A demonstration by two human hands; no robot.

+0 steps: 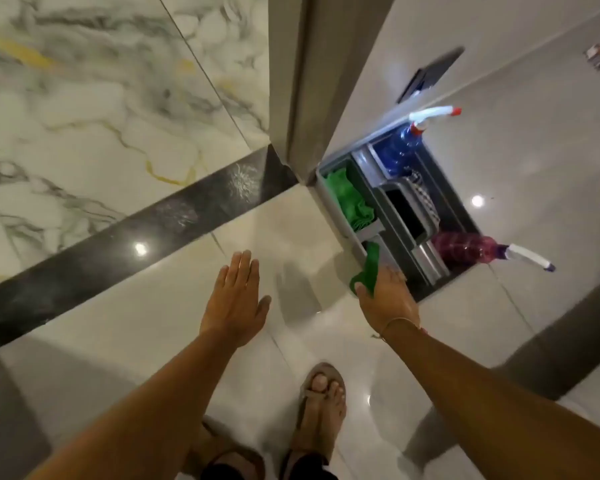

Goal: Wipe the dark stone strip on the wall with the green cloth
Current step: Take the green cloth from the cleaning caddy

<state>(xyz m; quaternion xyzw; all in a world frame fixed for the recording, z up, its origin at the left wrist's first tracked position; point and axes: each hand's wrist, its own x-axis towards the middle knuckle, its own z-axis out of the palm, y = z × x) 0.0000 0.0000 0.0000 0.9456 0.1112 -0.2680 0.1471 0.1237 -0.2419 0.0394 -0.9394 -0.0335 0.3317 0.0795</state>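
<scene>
A dark stone strip runs along the foot of the marble wall, from lower left up to the grey door frame, with pale smears on it. My right hand is shut on a green cloth at the near edge of a grey caddy. A second green cloth lies bunched in the caddy's left compartment. My left hand hovers flat and open over the pale floor, just below the strip, holding nothing.
The caddy stands on the floor by a grey door frame. It carries a blue spray bottle at its far end and a purple spray bottle at its near right. My sandalled feet stand on glossy tiles.
</scene>
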